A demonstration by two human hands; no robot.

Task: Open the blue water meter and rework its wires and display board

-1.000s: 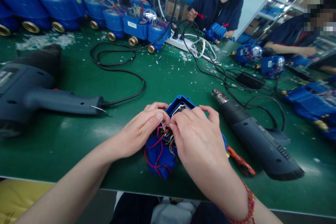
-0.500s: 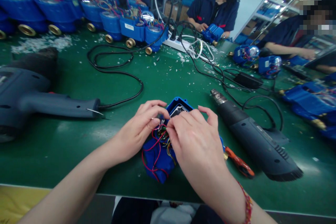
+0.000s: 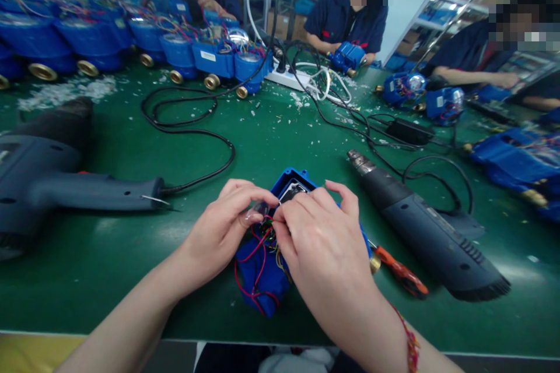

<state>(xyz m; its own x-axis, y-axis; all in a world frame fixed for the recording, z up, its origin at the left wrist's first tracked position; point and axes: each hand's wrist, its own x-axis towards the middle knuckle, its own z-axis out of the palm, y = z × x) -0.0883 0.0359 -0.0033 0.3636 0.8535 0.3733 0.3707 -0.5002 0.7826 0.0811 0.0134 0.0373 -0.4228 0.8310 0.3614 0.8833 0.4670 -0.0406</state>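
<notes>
A blue water meter housing (image 3: 286, 176) lies open in front of me, with electronics and thin red, yellow and black wires (image 3: 263, 256) spilling over its near blue part (image 3: 262, 285). My left hand (image 3: 227, 224) is at its left side, thumb and index finger closed around a small, dark, glossy piece (image 3: 261, 208) that is too blurred to name. Over the housing's right side, my right hand (image 3: 326, 239) pinches thin wires, its fingertips close to the left ones. The right hand hides much of the housing. A brass fitting (image 3: 375, 262) shows past its right edge.
A heat gun (image 3: 100, 189) lies at left, another (image 3: 429, 233) at right. Beside the housing is an orange-handled screwdriver (image 3: 402, 273). Black cords run to a power strip (image 3: 286, 78). Several blue meters (image 3: 214, 58) line the back. Co-workers (image 3: 350, 17) sit across the green table (image 3: 280, 134).
The view has shifted slightly, so the housing and hands sit a little lower. My left index finger is straighter and reaches toward the right fingertips. Both hands stay at the wires.
</notes>
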